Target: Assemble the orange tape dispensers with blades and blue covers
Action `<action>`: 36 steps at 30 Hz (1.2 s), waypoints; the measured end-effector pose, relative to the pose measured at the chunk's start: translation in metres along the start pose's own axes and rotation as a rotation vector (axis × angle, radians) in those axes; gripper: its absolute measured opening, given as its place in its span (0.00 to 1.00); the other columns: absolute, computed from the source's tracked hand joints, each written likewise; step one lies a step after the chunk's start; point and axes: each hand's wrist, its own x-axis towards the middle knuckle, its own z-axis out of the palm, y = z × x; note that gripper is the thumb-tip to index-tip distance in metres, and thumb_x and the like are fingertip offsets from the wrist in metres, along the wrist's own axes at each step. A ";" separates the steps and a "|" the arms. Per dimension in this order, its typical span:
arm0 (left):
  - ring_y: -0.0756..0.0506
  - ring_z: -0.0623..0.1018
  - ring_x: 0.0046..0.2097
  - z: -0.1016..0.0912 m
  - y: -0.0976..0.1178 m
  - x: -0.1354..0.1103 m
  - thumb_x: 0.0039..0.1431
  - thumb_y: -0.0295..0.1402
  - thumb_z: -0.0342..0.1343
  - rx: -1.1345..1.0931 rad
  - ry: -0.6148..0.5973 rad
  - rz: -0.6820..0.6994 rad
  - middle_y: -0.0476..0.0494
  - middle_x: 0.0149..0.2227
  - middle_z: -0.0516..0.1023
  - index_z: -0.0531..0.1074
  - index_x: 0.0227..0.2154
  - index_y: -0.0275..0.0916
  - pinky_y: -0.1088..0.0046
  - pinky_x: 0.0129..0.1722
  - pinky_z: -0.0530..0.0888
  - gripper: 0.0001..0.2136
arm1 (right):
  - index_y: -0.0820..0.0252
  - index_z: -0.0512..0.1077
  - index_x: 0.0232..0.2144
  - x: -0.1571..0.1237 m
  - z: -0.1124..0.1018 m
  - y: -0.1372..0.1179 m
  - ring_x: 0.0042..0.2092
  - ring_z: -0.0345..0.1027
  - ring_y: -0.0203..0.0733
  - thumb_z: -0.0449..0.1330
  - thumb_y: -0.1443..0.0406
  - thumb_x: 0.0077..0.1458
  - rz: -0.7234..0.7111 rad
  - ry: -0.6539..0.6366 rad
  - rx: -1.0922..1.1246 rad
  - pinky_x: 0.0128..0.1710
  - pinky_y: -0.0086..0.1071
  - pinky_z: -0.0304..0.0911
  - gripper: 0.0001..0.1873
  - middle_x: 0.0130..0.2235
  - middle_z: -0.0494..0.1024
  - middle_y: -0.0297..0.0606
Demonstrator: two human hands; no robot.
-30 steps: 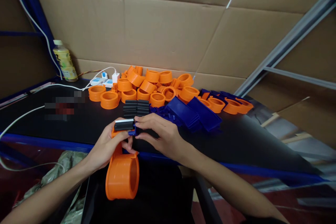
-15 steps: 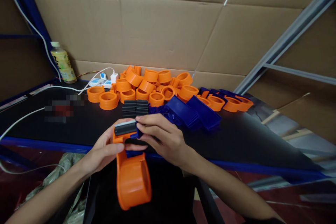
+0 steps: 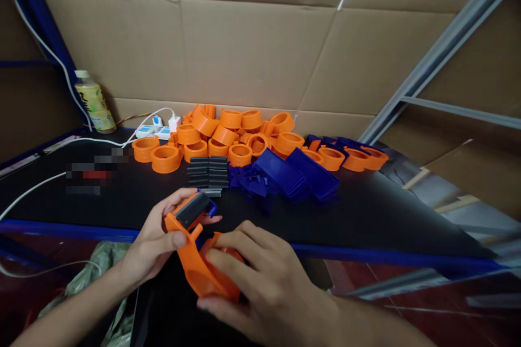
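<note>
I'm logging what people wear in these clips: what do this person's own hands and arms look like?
The left hand and right hand are bare: no gloves, rings or markings show. The left forearm and right forearm are slim and uncovered, with no watch, cable or sleeve in view.

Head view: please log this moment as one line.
left hand: holds orange holder near black piece | right hand: grasps its ring | orange parts: piled on table

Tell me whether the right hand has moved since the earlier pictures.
Yes. Against the table's blue edge, the right hand has moved down the view: mostly above it earlier, mostly below it now, on the orange holder.
</note>
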 end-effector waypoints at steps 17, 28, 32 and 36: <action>0.36 0.80 0.47 -0.010 -0.015 0.005 0.42 0.56 0.70 -0.286 -0.193 -0.105 0.38 0.48 0.80 0.72 0.58 0.41 0.54 0.51 0.77 0.40 | 0.59 0.80 0.39 0.010 -0.033 0.064 0.37 0.76 0.40 0.55 0.56 0.67 0.421 0.022 0.057 0.38 0.32 0.67 0.17 0.37 0.82 0.39; 0.30 0.75 0.57 -0.006 -0.024 0.007 0.52 0.44 0.69 -0.187 -0.061 -0.109 0.31 0.59 0.74 0.72 0.58 0.40 0.48 0.54 0.73 0.30 | 0.64 0.77 0.41 0.013 -0.054 0.146 0.46 0.73 0.54 0.58 0.60 0.64 0.678 -0.224 -0.987 0.30 0.35 0.57 0.12 0.43 0.79 0.49; 0.30 0.77 0.55 -0.002 -0.023 0.007 0.55 0.41 0.68 -0.213 -0.006 -0.095 0.36 0.51 0.80 0.75 0.54 0.43 0.45 0.56 0.72 0.23 | 0.63 0.76 0.39 0.015 -0.056 0.146 0.45 0.73 0.52 0.58 0.62 0.64 0.659 -0.117 -0.965 0.30 0.35 0.58 0.10 0.42 0.79 0.48; 0.31 0.75 0.58 0.002 -0.024 0.009 0.57 0.39 0.67 -0.195 0.065 -0.048 0.37 0.52 0.80 0.73 0.55 0.45 0.47 0.56 0.72 0.23 | 0.61 0.75 0.39 0.014 -0.056 0.130 0.41 0.74 0.44 0.58 0.64 0.64 0.379 0.186 -0.815 0.35 0.34 0.64 0.07 0.40 0.79 0.42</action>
